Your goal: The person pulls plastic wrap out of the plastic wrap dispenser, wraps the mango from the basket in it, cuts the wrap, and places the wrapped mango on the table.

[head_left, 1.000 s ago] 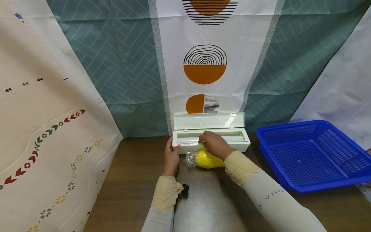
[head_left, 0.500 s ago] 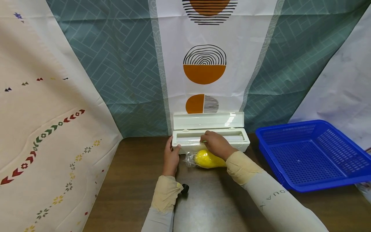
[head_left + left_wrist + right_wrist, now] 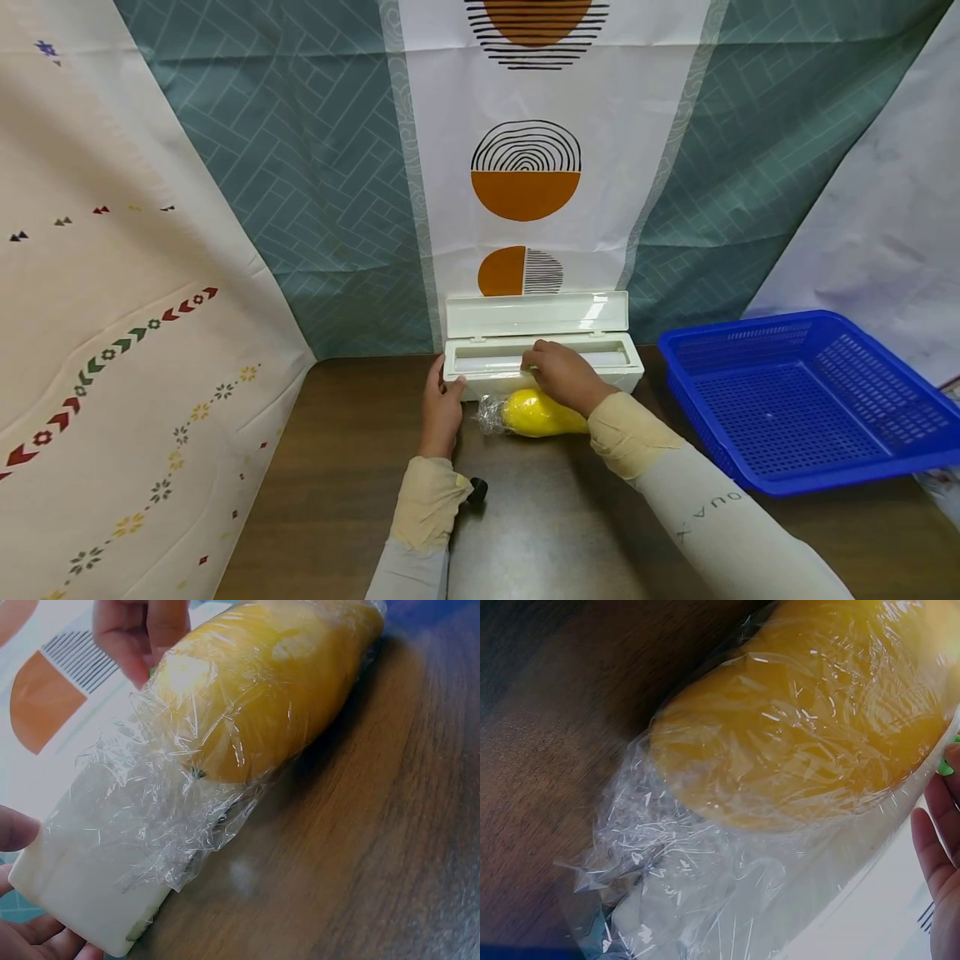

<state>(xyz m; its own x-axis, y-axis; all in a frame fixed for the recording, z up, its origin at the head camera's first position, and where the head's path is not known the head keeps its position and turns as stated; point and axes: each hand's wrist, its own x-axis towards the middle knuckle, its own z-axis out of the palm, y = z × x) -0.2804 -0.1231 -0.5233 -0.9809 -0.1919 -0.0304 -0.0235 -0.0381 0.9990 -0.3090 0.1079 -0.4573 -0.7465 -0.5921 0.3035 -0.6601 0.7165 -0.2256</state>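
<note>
The white cling film dispenser (image 3: 480, 386) stands at the back of the table with its lid (image 3: 525, 317) raised and a white roll inside. My left hand (image 3: 441, 417) grips its left end, thumb on the front and fingers behind. With my right hand (image 3: 561, 377) I pinch a small green slide cutter (image 3: 946, 766) at the dispenser's front edge, mostly hidden by the fingers. Just before the dispenser lies a smooth yellow, tapering fruit-like item (image 3: 534, 413) wrapped in clear film. Crumpled cling film (image 3: 169, 802) bunches at its left end and overlaps the dispenser's front in the left wrist view.
A blue plastic basket (image 3: 810, 417) stands on the brown wooden table (image 3: 330, 467) to the right. Behind the dispenser hangs a patterned green and white cloth (image 3: 337, 208). A small black object (image 3: 477, 492) shows beside the left wrist.
My right hand has slid slightly to the right along the dispenser's front edge with the green slide cutter. The left hand keeps its grip. The head view has shifted a little.
</note>
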